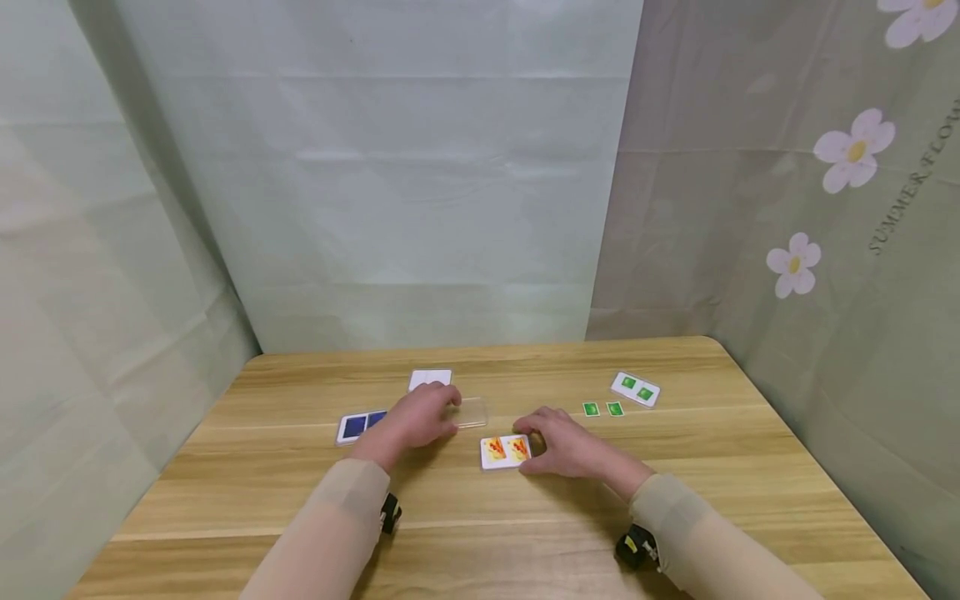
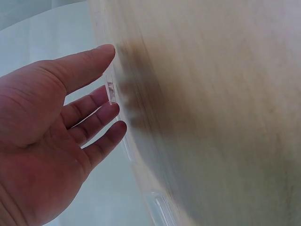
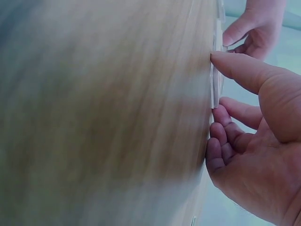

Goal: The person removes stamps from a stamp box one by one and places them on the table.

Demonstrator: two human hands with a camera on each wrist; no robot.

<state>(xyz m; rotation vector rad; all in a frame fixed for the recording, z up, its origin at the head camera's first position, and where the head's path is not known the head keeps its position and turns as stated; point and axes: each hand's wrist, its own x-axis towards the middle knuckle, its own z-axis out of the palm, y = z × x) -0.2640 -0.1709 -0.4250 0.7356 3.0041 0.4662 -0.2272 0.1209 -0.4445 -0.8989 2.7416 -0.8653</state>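
Note:
My right hand [image 1: 566,447] holds the right end of a small white rectangular case [image 1: 505,452] showing two orange-and-yellow pictures, thumb on the near edge and a finger on the far edge. In the right wrist view the thumb and fingertips span this thin case [image 3: 216,84], low against the wood. My left hand [image 1: 420,415] hovers around the left end of a clear plastic piece [image 1: 472,412]. Thumb and fingers are apart there, and the left wrist view shows the piece's edge [image 2: 111,89] between them. Whether they touch it I cannot tell.
A case with dark blue squares [image 1: 362,425] lies left of my left hand, partly covered by it. Behind is a plain white case [image 1: 431,378]. To the right lie two loose green square pieces [image 1: 615,409] and a white case with two green squares [image 1: 635,389]. Curtains surround the wooden table [image 1: 480,533].

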